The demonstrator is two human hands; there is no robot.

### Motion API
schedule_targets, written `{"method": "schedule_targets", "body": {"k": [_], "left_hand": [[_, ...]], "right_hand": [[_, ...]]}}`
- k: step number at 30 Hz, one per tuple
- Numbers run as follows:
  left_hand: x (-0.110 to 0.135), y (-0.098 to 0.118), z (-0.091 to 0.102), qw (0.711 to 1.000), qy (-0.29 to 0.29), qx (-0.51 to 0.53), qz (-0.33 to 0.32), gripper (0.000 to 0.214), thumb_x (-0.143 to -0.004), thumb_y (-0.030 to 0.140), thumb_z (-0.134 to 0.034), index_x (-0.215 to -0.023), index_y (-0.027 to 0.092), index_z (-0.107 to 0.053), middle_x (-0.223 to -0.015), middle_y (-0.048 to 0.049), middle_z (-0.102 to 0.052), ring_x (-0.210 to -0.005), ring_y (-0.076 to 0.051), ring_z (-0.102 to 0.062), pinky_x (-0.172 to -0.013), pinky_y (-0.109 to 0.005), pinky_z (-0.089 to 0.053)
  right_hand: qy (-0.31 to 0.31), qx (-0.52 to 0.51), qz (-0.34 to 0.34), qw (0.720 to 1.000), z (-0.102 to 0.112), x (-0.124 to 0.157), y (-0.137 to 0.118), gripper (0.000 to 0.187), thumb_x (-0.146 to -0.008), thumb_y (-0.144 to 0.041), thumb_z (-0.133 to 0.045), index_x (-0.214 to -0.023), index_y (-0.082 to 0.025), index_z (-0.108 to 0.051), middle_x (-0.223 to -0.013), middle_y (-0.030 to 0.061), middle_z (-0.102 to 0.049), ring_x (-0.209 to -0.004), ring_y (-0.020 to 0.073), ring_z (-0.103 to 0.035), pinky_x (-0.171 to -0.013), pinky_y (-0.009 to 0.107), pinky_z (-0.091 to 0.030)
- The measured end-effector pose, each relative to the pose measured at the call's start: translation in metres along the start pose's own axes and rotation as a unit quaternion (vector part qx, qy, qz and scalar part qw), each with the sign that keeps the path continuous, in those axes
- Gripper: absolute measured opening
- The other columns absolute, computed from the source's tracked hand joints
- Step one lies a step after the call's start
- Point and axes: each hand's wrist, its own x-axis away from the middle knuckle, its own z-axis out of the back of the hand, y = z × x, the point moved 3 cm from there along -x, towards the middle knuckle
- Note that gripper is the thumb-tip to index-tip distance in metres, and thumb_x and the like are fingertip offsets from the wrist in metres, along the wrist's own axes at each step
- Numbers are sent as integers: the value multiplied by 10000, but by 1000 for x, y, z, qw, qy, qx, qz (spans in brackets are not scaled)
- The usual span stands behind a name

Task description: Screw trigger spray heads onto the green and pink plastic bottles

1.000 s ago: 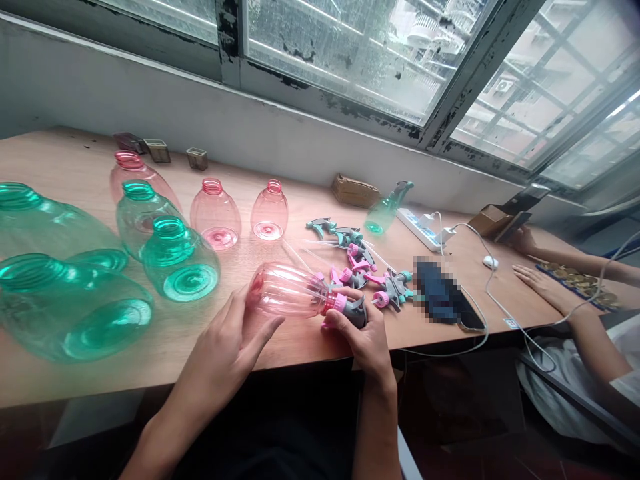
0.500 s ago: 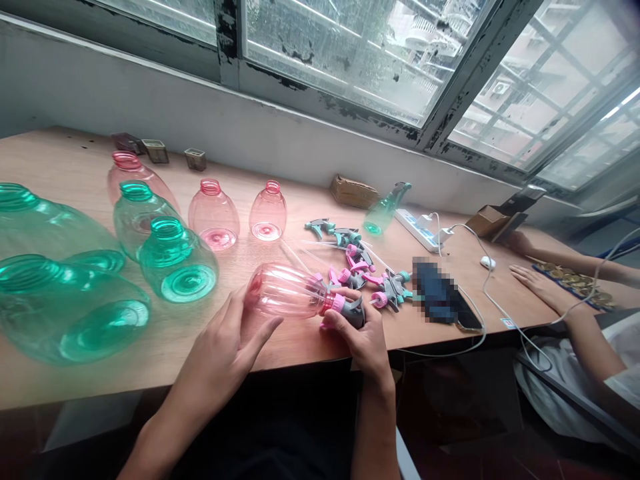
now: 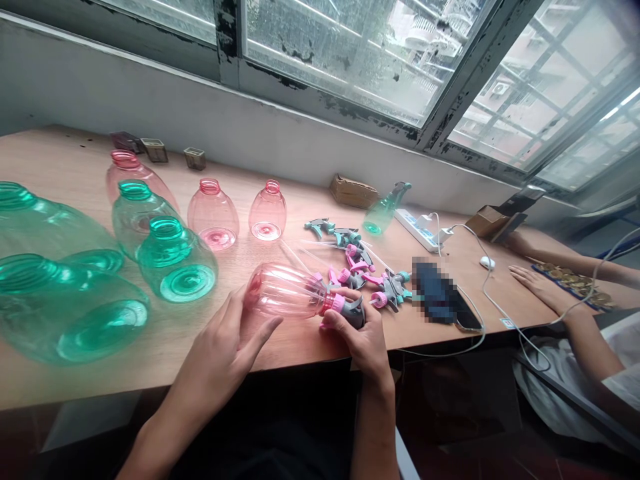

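Observation:
Between my hands a pink clear bottle (image 3: pixel 283 290) lies on its side in the air, its base to the left. My left hand (image 3: pixel 225 340) grips it by the base end, thumb along the near side. A grey and pink trigger sprayer head (image 3: pixel 345 308) sits at the bottle's mouth, and my right hand (image 3: pixel 363 333) is closed around it. Whether the collar is fully threaded, I cannot tell. Just beyond, several loose trigger sprayer heads (image 3: pixel 355 267) in pink, grey and green lie in a pile with their tubes.
Several open green bottles (image 3: pixel 177 267) and pink bottles (image 3: pixel 214 213) stand left. Behind the pile are a green spray bottle (image 3: pixel 383 212), a brown box (image 3: pixel 354 192) and a power strip (image 3: pixel 417 230). A phone (image 3: pixel 445 297) and cables lie right, near another person's hand (image 3: pixel 537 287).

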Motion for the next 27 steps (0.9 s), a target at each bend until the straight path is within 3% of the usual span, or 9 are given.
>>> {"method": "schedule_targets", "body": {"k": [27], "left_hand": [[1,-3,-1,1000,-1,18,14,763,-972,710,-557,-1594,289,-422,-1592,-84,-583,-1488,-313,-553,-1223,-479,-476]], "right_hand": [[1,-9,-7,1000,0,0,-1,359,-870,-359,-890,-1169,-229,-741,-867,-6,-769,-705,132,-733,-695,258,-674]]}}
